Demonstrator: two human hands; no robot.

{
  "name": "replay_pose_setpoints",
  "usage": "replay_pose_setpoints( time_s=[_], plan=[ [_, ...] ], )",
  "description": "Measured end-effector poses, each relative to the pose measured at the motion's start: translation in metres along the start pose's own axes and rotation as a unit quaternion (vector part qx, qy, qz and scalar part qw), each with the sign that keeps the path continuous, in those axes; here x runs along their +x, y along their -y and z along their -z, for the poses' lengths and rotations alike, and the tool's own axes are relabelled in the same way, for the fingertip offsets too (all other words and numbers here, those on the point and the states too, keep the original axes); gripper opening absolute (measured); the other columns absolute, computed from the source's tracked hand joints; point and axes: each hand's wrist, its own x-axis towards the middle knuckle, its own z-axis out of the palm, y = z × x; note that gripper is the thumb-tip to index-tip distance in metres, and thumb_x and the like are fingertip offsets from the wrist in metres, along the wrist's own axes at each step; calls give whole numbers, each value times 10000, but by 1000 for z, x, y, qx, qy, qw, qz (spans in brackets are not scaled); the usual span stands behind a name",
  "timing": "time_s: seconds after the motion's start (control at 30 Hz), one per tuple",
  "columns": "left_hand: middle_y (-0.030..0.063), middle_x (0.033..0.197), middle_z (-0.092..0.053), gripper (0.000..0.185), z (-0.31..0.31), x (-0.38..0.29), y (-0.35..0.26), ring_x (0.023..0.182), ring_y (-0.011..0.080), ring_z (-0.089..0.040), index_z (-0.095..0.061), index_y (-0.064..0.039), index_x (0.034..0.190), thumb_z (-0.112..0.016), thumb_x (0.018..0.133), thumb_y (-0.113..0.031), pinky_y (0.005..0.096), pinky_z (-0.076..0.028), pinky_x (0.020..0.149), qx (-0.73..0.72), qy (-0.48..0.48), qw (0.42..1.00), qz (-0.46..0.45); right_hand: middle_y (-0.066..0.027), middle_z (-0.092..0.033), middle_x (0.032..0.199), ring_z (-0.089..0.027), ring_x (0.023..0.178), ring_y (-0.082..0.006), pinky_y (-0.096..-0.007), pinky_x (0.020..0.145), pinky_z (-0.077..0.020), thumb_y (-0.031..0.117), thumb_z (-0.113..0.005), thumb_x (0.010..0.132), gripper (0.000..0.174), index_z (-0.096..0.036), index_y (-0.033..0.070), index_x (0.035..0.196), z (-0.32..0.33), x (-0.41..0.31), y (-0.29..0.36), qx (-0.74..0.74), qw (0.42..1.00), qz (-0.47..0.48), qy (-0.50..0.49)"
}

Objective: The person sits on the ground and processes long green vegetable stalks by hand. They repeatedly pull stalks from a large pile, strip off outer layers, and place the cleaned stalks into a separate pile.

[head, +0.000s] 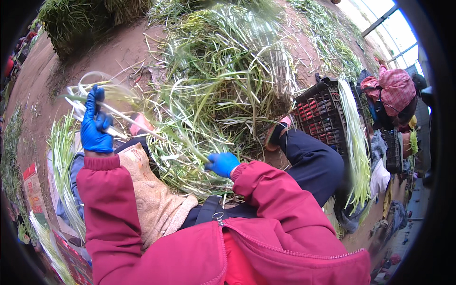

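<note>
My left hand [95, 128], in a blue glove, is raised at the left and closed around a few pale stalks [128, 119] of a long-leaved plant like garlic chives. Their ends stick out on both sides of the fingers, partly blurred. My right hand [223, 165], also blue-gloved, is lower and nearer the middle. Its fingers pinch a strand of green leaves [194, 149]. Loose leaves and trimmings [192, 178] lie heaped between my legs, below both hands. A large pile of uncut green stalks [228, 64] rises just beyond them.
A black plastic crate [319, 114] stands right of my leg, pale stalks [352, 142] draped over its side. More cleaned stalks [62, 160] lie at the left. A tan towel [153, 192] covers my thigh. Another person [392, 92] bends at the far right. Bundled greens [78, 28] stand upper left.
</note>
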Motion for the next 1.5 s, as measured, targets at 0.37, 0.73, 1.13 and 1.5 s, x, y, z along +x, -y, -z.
replay_pose_setpoints(
  time_s=[0.37,0.73,1.13,1.5],
  plan=[
    [-11,578,-504,287,-42,-52,89,339,34,-341,-529,-62,888,-613,739,-292,164,-242,288,355,99,899,236,-29,-571,735,-537,671,-110,-236,609,-425,348,-467,826,371,-565,11,950,47,19,56,641,737,207,-62],
    [20,823,-587,263,-24,-41,97,369,23,-299,-527,-66,1031,-512,813,-213,161,-218,344,248,90,925,272,-79,-561,792,-567,723,-203,-328,716,-477,226,-447,826,263,-509,25,983,120,-28,5,763,514,227,-320],
    [49,804,-528,279,29,-27,143,684,143,-539,-523,-68,996,-538,787,-251,274,-479,463,456,33,849,264,40,-449,605,-330,415,-23,-150,356,-289,264,-438,849,270,-521,71,1019,216,-56,-38,731,537,275,-320],
    [117,1028,-531,379,-30,-79,111,812,166,-559,-439,-19,1097,-444,841,-297,236,-477,612,153,228,848,454,-70,-589,674,-466,397,-79,-209,348,-341,303,-417,848,289,-599,84,894,94,64,65,680,717,107,-107]
  ],
)
